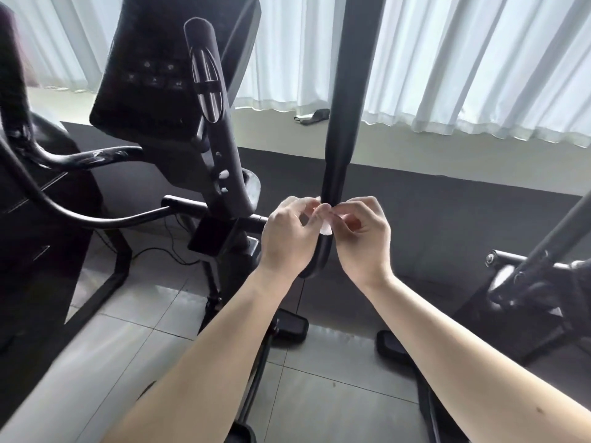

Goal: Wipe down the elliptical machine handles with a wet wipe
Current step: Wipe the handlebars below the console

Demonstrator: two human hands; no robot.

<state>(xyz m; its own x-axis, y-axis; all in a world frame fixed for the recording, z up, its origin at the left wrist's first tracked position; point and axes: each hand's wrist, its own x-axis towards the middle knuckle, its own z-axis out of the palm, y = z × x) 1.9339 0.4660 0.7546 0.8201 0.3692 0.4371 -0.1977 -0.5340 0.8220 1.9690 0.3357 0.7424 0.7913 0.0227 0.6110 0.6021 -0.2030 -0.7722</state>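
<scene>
White curtains (463,59) hung behind. Left hand (289,238) and right hand (361,241) each had a pinching grip on the wet wipe (326,230), at the central upright handle (339,155). Wipe judged light, limp, tear-prone; hold by edges.

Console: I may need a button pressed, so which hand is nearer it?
Left. The left hand is below and right of the console, left of the upright handle; the right hand is on the handle's far side.

Two hands (289,233) (361,238); one wet wipe (326,227); perhaps three upright handles (348,91) (208,91) (12,75); one console (150,75).
</scene>
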